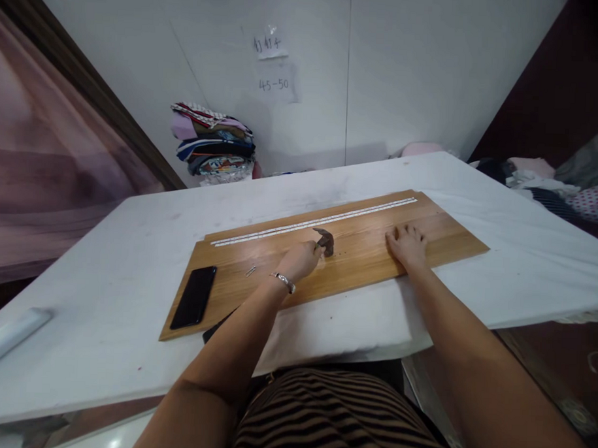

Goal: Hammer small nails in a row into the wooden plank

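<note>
In my left hand (pixel 300 260), its fingers wrapped round the handle, is a claw hammer (pixel 326 242). The hammer's head rests on or just above a wood-grain board (pixel 361 255); I cannot tell if it touches. Several tiny dark spots (pixel 340 253) dot the board just right of the head. My left forearm hides part of the board and most of the handle. Fingers apart, my right hand (pixel 407 246) lies on the right part of the board and holds nothing. A few nails (pixel 250 271) lie on the board left of my left hand.
A black phone (pixel 194 297) lies at the board's left end. Two white measuring strips (pixel 313 222) run along its far side. The white-covered table (pixel 106 269) carries a white roll (pixel 15 335) at left. Folded clothes (pixel 216 143) are stacked by the wall.
</note>
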Action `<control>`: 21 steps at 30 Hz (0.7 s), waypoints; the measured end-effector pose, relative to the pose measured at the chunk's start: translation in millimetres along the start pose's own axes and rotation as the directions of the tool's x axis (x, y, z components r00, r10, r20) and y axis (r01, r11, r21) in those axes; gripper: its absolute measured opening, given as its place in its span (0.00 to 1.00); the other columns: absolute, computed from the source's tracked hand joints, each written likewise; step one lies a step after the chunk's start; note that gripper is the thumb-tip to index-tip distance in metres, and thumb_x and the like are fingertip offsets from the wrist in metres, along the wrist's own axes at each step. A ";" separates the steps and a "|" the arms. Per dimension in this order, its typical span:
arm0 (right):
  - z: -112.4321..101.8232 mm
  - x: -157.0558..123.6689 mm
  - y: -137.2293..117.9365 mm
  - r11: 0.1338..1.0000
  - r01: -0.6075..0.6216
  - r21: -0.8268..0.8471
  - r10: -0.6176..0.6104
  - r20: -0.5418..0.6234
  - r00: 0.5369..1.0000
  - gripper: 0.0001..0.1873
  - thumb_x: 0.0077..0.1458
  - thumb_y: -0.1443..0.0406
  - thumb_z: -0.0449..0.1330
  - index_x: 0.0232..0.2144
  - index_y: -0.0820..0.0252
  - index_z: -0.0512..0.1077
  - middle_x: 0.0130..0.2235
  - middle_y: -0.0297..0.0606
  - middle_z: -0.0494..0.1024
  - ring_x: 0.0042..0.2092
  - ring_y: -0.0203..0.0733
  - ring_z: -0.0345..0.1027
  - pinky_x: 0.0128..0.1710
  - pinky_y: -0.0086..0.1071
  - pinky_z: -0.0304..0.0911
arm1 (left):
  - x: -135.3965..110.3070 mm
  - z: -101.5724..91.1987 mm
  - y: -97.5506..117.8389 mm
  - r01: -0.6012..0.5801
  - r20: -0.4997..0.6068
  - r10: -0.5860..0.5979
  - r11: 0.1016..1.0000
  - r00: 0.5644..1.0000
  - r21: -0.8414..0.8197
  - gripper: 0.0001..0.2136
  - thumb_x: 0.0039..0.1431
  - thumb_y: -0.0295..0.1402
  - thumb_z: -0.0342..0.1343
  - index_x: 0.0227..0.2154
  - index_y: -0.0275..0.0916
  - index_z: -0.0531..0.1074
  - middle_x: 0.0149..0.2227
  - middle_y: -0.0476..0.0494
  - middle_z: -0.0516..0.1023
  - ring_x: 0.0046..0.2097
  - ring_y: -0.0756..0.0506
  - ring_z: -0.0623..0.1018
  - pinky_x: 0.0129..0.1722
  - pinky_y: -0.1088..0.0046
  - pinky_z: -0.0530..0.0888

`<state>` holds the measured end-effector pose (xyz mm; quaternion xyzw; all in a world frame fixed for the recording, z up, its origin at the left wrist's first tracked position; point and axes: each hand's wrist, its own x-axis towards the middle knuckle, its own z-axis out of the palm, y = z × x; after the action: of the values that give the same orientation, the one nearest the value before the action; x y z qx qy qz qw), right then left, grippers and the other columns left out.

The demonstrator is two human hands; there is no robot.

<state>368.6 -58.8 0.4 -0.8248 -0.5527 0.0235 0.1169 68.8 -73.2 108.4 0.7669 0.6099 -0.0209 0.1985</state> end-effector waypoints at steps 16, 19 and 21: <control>2.0 0.8 1.0 1.000 -0.002 0.011 0.002 -0.010 1.000 0.29 0.68 0.55 0.42 0.56 0.64 0.73 0.63 0.57 0.70 0.64 0.59 0.57 0.62 0.54 0.49 | 1.4 1.5 -1.9 -0.015 -0.023 0.015 1.000 1.000 -0.010 0.21 0.72 0.42 0.42 0.45 0.36 0.78 0.47 0.33 0.84 0.48 0.38 0.82 0.45 0.67 0.73; 2.0 1.4 0.8 1.000 -0.004 0.010 0.004 -0.005 1.000 0.29 0.68 0.55 0.42 0.55 0.65 0.74 0.63 0.58 0.70 0.64 0.60 0.58 0.62 0.54 0.49 | 1.8 1.6 -2.1 -0.014 -0.029 0.014 1.000 0.999 -0.009 0.21 0.72 0.41 0.42 0.45 0.35 0.78 0.47 0.33 0.83 0.49 0.38 0.82 0.45 0.67 0.73; 2.2 1.5 0.4 1.000 -0.006 0.013 0.006 -0.005 1.000 0.28 0.68 0.55 0.42 0.55 0.65 0.74 0.63 0.58 0.70 0.64 0.60 0.58 0.62 0.55 0.49 | 1.1 1.6 -0.8 -0.005 -0.014 0.005 1.000 1.000 -0.006 0.21 0.72 0.41 0.42 0.45 0.35 0.78 0.48 0.32 0.83 0.49 0.37 0.82 0.45 0.67 0.73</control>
<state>369.1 -57.2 -1.7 -0.8258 -0.5497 0.0252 0.1235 68.7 -72.5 106.3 0.7679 0.6095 -0.0132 0.1967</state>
